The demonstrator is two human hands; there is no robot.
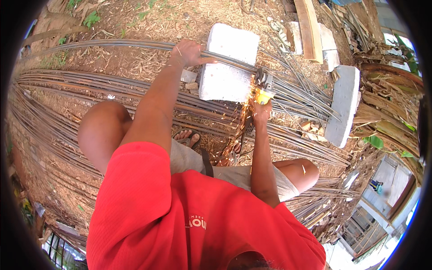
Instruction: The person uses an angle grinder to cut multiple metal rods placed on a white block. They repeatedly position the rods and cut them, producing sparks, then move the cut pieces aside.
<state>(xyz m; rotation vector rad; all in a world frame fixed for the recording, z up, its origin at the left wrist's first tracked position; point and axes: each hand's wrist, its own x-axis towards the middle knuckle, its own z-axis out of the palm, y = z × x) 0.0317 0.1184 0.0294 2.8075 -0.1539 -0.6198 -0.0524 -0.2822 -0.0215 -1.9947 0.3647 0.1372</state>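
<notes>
My left hand is closed around a small bundle of long steel rods and presses it down near the left edge of a white block. Beyond the block's right edge, my right hand grips a yellow angle grinder with a grey metal head. The grinder's head meets the rods there, and orange sparks spray down toward my feet. The exact contact of the disc with the steel is hard to make out.
Many more steel rods lie across the ground under my legs. A grey slab stands at the right, near the rod ends. Behind it are a wooden plank and a trunk with dry leaves. My sandaled foot is below the block.
</notes>
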